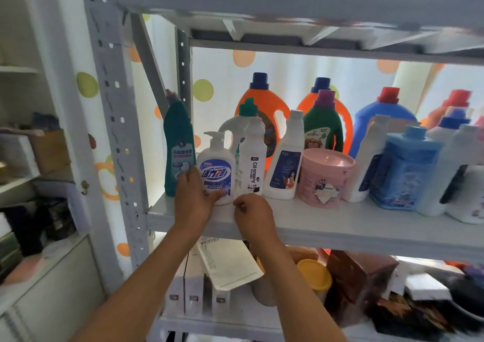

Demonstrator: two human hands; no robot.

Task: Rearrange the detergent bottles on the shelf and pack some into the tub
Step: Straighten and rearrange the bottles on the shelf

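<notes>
My left hand (193, 197) grips the lower part of a white pump bottle with a blue label (216, 167) at the left front of the grey shelf (340, 228). My right hand (251, 214) hovers at the shelf edge with its fingers curled, just in front of the base of a white "Oil enemy" bottle (252, 158); I see nothing in it. A teal angled-neck bottle (178, 142) stands left of the pump bottle. The pink tub (326, 179) stands open and upright to the right, past a white bottle with a dark label (285, 163).
Orange (262, 106), green (323, 124) and blue (379, 122) jugs line the back; a light-blue square bottle (406, 169) and white bottles fill the right. The rack's upright post (117, 132) is at the left. Below are boxes, papers and a yellow-lidded jar (314, 273).
</notes>
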